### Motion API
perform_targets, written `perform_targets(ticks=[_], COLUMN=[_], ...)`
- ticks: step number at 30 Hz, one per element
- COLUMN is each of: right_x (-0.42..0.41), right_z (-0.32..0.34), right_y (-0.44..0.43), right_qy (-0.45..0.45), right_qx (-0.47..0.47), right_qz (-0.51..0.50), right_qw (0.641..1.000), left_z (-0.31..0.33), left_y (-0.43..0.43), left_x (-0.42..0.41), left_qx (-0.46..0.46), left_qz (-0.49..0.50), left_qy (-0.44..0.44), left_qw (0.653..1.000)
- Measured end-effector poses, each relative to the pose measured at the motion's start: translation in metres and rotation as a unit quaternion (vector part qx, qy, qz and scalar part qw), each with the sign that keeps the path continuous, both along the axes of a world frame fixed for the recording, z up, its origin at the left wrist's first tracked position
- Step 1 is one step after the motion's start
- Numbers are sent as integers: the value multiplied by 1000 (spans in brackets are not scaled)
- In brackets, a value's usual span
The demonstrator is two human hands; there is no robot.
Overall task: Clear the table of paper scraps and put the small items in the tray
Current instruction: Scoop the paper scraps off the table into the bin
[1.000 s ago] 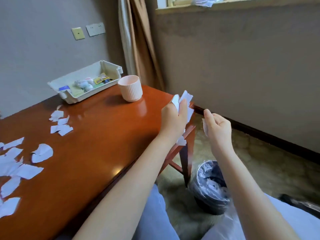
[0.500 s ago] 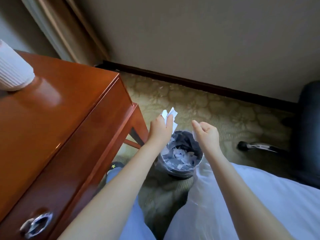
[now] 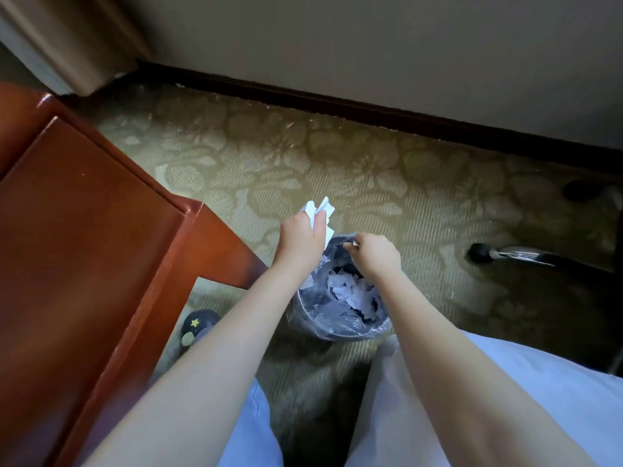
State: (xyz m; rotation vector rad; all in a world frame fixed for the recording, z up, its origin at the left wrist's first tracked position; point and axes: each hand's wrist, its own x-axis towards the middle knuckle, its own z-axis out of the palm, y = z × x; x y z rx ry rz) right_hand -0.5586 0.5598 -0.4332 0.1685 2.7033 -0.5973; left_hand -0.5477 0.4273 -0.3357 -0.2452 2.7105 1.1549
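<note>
Both bare forearms reach forward and down from the lower edge of the view, over a lap in pale blue cloth, and draw close together above a waste bin (image 3: pixel 308 320) on the patterned carpet (image 3: pixel 371 170).

The left hand (image 3: pixel 301 239) is held just past the bin's far left rim, with the back of the hand toward the camera and the wrist nearly straight. Its fingers are curled tight round a bunch of paper scraps (image 3: pixel 320 210). White torn edges stick up above the knuckles, and one strip hangs down on the inner side toward the bin's mouth.

The right hand (image 3: pixel 376 256) sits a little lower, over the far rim of the bin and near the left hand without touching it. Its knuckles face up, and its curled fingertips pinch a small scrap (image 3: pixel 355 243), of which only a white sliver shows.

The bin is lined with a clear plastic bag and holds a heap of torn paper (image 3: pixel 350 296).

The wooden table (image 3: pixel 84 247) fills the left side. Its near corner is just to the left of the left hand, and the left forearm passes beside its leg.

A dark slipper (image 3: pixel 197 326) with a yellow star lies on the carpet below the table's edge. A chair caster (image 3: pixel 478 254) stands well apart to the right of the bin.
</note>
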Motion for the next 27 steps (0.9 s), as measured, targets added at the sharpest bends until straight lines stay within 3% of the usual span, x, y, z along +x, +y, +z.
perform_targets(ticks=[11, 19, 23, 27], right_x=[4, -12, -7, -2], right_z=[-62, -26, -15, -20], right_y=[2, 37, 56, 64], right_qy=[-194, -170, -150, -195], right_qx=[44, 80, 79, 57], right_qz=[124, 98, 80, 64], right_qw=[972, 977, 982, 977], left_z=[-51, -90, -122, -148], left_y=[2, 29, 48, 50], left_x=[-26, -36, -30, -23], left_qx=[-61, -126, -196, -210], left_qz=[-51, -101, -196, -283], left_qy=[-55, -85, -119, -198], left_qw=[995, 983, 953, 915])
